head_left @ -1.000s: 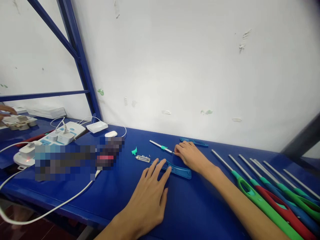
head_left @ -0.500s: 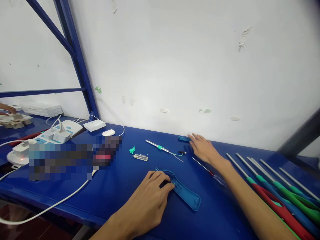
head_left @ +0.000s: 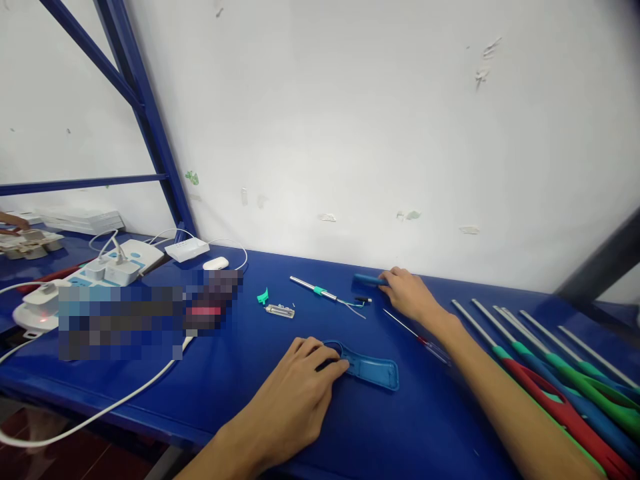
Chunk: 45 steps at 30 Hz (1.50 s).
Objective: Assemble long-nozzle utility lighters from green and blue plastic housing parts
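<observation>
My left hand (head_left: 300,390) is closed on the looped end of a blue lighter casing half (head_left: 374,371), which lies with its hollow side up. Farther back, my right hand (head_left: 407,293) grips the end of another blue casing half (head_left: 367,281), slightly blurred. Between the hands and the wall lies a metal lighter tube (head_left: 305,285) with a green collar, thin wires and a small black part (head_left: 363,300). A clear fuel tank (head_left: 280,311) rests beside a small green trigger (head_left: 263,296). A screwdriver (head_left: 417,337) with a clear handle lies below my right wrist.
Several long-necked lighters (head_left: 545,393) in red, blue and green lie at the right. A white power strip (head_left: 131,261) with plugs, a white cable (head_left: 125,401) and a white case (head_left: 216,263) occupy the left. Another person's hand (head_left: 14,221) shows at the far left.
The casing half under my left hand has swung, its wide end now farther from me. My right hand has closed on the rear casing half, which has tilted.
</observation>
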{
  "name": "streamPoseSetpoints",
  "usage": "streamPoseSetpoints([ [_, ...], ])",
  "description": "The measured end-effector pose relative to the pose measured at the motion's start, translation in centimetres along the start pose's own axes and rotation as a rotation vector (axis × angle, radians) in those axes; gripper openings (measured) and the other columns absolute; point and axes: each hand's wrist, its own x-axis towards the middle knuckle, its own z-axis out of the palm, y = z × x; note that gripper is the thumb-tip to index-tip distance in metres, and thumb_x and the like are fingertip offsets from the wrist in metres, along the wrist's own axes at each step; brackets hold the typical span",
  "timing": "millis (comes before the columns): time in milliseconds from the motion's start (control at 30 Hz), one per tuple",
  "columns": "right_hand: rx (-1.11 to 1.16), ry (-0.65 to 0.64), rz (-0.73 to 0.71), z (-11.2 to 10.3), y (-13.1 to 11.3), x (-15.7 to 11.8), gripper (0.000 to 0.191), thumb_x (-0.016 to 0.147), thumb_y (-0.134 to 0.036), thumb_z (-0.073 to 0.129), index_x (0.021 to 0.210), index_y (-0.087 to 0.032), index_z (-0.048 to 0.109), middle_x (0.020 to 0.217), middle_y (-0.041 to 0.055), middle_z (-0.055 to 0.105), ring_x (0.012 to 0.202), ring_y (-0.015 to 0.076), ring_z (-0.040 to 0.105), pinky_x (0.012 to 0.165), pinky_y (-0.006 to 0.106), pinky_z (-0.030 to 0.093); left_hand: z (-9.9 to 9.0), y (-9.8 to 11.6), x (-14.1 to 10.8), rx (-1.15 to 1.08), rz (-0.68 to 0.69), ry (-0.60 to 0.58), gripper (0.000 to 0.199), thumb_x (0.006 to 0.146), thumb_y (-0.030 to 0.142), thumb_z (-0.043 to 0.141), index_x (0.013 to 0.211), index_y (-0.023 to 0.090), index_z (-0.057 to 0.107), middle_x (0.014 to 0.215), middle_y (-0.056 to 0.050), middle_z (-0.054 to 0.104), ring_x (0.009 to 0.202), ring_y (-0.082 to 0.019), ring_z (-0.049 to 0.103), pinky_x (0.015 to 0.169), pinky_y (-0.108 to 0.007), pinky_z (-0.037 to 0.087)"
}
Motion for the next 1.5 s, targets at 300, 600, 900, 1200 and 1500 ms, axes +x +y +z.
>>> streamPoseSetpoints([
  [300, 0.396, 0.312, -0.109, -5.5, -4.4, -1.0, 0.018, 0.094, -0.015, 0.064, 0.102, -0.026, 0.077, 0.146, 0.0090, 0.056, 0.142, 0.0327, 0.046, 0.117, 0.062, 0.036, -2.7, -2.6, -0.5, -0.317, -0.245, 0.583, 0.026, 0.102, 0.017, 0.049, 0.099, 0.022, 0.075, 0.100, -0.003, 0.074, 0.098, -0.019, 0.067, 0.091, -0.032, 0.050],
  [600, 0.913, 0.005, -0.466, -6.8, -14.1, -5.2, 0.055, 0.076, 0.010, 0.054, 0.086, -0.036, 0.083, 0.152, -0.0051, 0.054, 0.139, 0.0207, 0.055, 0.113, 0.044, 0.050, -3.3, -2.4, -0.1, -1.074, -0.563, 0.406, 0.053, 0.097, 0.053, 0.064, 0.134, 0.015, 0.064, 0.109, -0.008, 0.068, 0.078, -0.016, 0.062, 0.063, -0.027, 0.045],
  [900, 1.179, -0.193, -0.501, -7.0, -15.9, -6.3, 0.057, 0.075, 0.010, 0.048, 0.078, -0.034, 0.083, 0.146, -0.0053, 0.058, 0.132, 0.0207, 0.058, 0.116, 0.046, 0.045, -3.3, -2.7, -0.1, -1.292, -0.590, 0.341, 0.046, 0.083, 0.045, 0.085, 0.109, 0.012, 0.066, 0.081, -0.002, 0.066, 0.068, -0.011, 0.058, 0.058, -0.022, 0.040],
  [1200, 1.008, -0.266, -0.199, -6.8, -13.7, -5.2, 0.028, 0.100, -0.046, 0.058, 0.121, -0.032, 0.068, 0.118, 0.0050, 0.069, 0.089, 0.0183, 0.066, 0.082, 0.038, 0.055, -4.1, -2.7, -0.5, -1.128, -0.593, 0.379, 0.057, 0.083, 0.045, 0.085, 0.126, 0.015, 0.064, 0.075, 0.001, 0.066, 0.061, -0.013, 0.064, 0.053, -0.021, 0.047],
  [1500, 0.770, -0.665, -0.313, -7.2, -11.8, -5.4, 0.035, 0.078, -0.035, 0.084, 0.111, -0.031, 0.075, 0.087, -0.0016, 0.070, 0.074, 0.0147, 0.062, 0.062, 0.024, 0.049, -5.1, -5.0, -1.1, -0.973, -0.703, 0.314, 0.045, 0.082, 0.053, 0.077, 0.101, 0.015, 0.062, 0.067, -0.001, 0.069, 0.051, -0.016, 0.068, 0.042, -0.019, 0.041],
])
